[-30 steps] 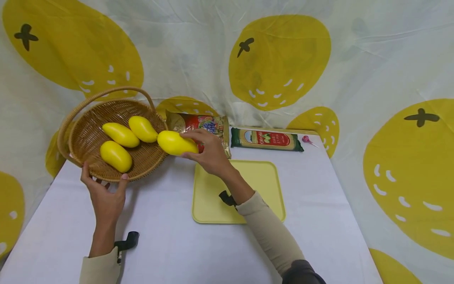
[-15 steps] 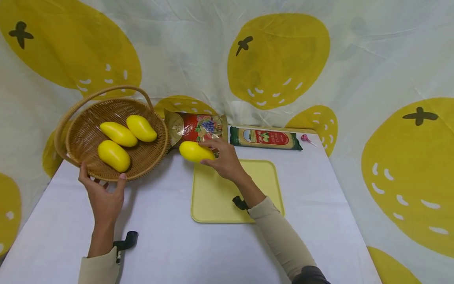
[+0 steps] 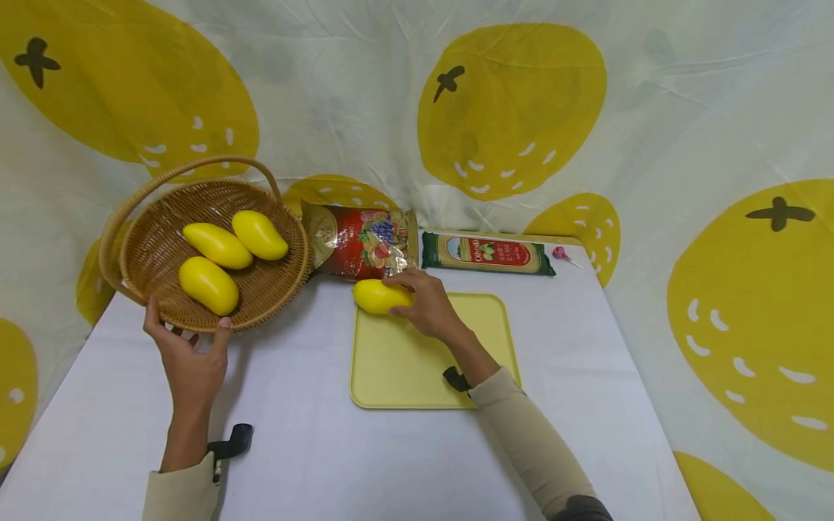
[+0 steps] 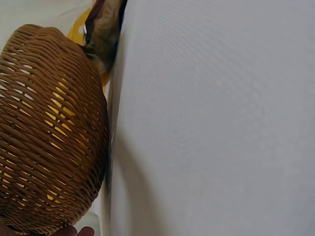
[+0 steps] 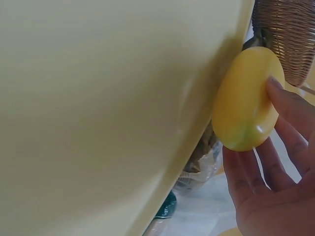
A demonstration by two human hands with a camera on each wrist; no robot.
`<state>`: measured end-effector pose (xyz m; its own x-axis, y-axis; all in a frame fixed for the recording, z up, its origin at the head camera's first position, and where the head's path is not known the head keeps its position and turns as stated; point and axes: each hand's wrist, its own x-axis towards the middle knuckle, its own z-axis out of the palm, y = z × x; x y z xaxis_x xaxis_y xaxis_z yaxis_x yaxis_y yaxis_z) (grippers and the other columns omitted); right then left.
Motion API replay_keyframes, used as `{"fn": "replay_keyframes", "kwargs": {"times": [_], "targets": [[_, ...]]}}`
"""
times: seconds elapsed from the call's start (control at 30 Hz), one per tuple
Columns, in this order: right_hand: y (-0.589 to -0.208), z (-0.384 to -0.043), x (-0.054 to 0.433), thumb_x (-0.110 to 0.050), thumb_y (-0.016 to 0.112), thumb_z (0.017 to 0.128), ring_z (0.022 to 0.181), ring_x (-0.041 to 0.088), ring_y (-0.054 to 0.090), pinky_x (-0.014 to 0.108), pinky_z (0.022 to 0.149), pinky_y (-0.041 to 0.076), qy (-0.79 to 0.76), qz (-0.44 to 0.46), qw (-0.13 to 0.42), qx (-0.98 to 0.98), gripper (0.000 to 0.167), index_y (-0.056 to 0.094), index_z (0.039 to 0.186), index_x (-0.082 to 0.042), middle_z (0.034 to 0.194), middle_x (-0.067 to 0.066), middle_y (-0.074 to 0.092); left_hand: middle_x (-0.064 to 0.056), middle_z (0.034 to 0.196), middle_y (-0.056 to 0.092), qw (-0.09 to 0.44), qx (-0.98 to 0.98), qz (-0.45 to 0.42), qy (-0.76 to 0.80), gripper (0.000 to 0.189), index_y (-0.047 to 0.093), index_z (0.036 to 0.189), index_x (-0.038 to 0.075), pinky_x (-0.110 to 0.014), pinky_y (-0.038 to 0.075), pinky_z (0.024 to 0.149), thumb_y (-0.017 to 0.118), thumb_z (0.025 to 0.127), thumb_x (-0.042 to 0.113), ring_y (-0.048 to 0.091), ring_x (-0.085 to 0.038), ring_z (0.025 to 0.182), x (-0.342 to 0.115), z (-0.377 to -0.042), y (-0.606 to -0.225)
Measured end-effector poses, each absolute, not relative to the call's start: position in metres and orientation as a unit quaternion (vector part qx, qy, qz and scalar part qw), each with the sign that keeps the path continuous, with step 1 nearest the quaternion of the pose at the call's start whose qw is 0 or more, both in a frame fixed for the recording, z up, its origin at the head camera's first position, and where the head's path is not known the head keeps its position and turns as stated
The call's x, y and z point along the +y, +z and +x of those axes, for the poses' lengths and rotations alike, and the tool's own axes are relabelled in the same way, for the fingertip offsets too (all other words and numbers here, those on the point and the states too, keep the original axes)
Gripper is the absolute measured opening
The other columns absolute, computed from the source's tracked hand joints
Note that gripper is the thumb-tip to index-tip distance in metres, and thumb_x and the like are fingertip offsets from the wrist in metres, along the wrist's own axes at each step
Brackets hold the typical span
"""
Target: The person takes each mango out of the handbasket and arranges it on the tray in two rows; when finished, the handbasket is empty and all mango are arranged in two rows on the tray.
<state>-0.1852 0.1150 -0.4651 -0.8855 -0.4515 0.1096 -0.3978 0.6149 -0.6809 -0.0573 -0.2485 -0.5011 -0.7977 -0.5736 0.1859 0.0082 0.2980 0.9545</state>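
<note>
A yellow mango is held by my right hand over the far left corner of the pale yellow tray. In the right wrist view thumb and fingers pinch the mango near the tray's rim. My left hand grips the near rim of a handled wicker basket, which is tilted toward me. Inside the basket lie three more mangoes, one at the front and two behind it. The left wrist view has the basket's woven outside, with yellow showing through the gaps.
Behind the tray leans a red and gold food bag printed with fruit. To its right lies a green-ended pasta packet, then a pink lollipop. A fruit-printed curtain hangs behind the white table.
My right hand has carried the mango from the basket's right rim rightward and nearer, to above the tray's corner. The left hand and basket have hardly moved.
</note>
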Motion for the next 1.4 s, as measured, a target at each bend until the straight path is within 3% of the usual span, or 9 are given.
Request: {"fn": "replay_keyframes", "kwargs": {"times": [0.67, 0.9, 1.4], "targets": [[-0.470, -0.177, 0.127, -0.016, 0.090, 0.086, 0.120, 0.025, 0.067, 0.041, 0.102, 0.056, -0.339, -0.236, 0.060, 0.909, 0.049, 0.075, 0.133, -0.018, 0.134, 0.003, 0.073, 0.001, 0.174, 0.019, 0.257, -0.767, 0.187, -0.557, 0.102, 0.008, 0.168, 0.031, -0.054, 0.034, 0.121, 0.076, 0.093, 0.017, 0.035, -0.035, 0.155, -0.247, -0.056, -0.498], [-0.457, -0.177, 0.123, -0.022, 0.092, 0.084, 0.127, 0.028, 0.065, 0.048, 0.111, 0.049, -0.335, -0.248, 0.023, 0.909, 0.051, 0.076, 0.132, -0.017, 0.133, 0.001, 0.075, 0.002, 0.174, 0.018, 0.255, -0.770, 0.189, -0.553, 0.102, 0.007, 0.168, 0.032, -0.054, 0.034, 0.121, 0.076, 0.093, 0.018, 0.035, -0.035, 0.155, -0.247, -0.056, -0.499], [-0.407, -0.185, 0.054, -0.027, 0.089, 0.088, 0.133, 0.024, 0.063, 0.041, 0.113, 0.050, -0.409, -0.300, -0.044, 0.861, 0.055, 0.071, 0.139, -0.017, 0.140, 0.003, 0.071, 0.003, 0.175, 0.017, 0.253, -0.772, 0.192, -0.551, 0.101, 0.007, 0.168, 0.033, -0.058, 0.033, 0.122, 0.075, 0.094, 0.019, 0.034, -0.035, 0.156, -0.245, -0.054, -0.495]]}}
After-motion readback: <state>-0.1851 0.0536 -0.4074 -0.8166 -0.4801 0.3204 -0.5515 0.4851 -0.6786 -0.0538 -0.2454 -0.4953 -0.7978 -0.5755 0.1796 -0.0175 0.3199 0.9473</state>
